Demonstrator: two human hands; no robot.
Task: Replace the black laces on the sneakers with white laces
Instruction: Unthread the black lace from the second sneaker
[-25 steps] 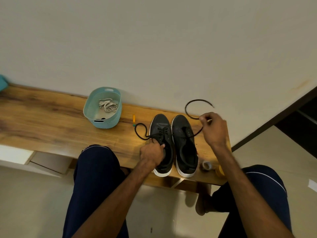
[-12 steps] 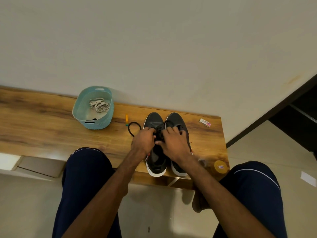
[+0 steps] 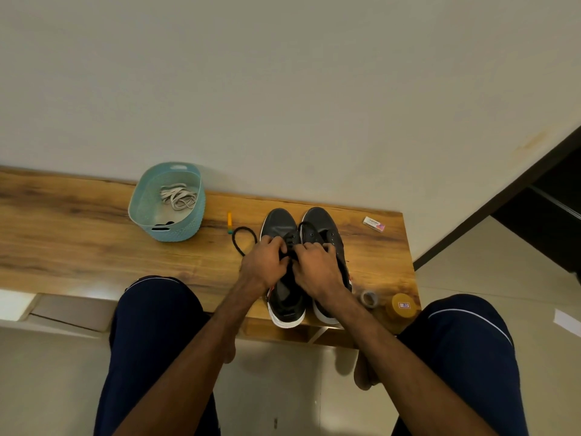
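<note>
Black lace [image 3: 243, 239] is pinched in the curled fingers [image 3: 278, 243] of a seated person's two hands. The left hand [image 3: 267, 262] and right hand [image 3: 317, 269] meet knuckle to knuckle over the eyelets of the sneaker nearer the basket [image 3: 279, 221], each gripping part of the lace. A loose loop of it trails onto the wood to that shoe's left.

The second sneaker [image 3: 320, 220] stands touching the first, toes to the wall. Its eyelets look bare, though the right hand hides part of it.

Both shoes sit on a wooden bench [image 3: 78, 240]. Further left, well apart from the shoes, a pale blue basket [image 3: 176, 231] holds the white laces [image 3: 178, 196] in a bundle. An orange marker [image 3: 230, 221] lies between basket and shoes. An eraser [image 3: 374, 223], a roll of tape [image 3: 368, 298] and a yellow-lidded jar [image 3: 403, 306] sit at the right end.

The job appears to be at an early stage: black lace is partly out, and no white lace is threaded in either shoe.
</note>
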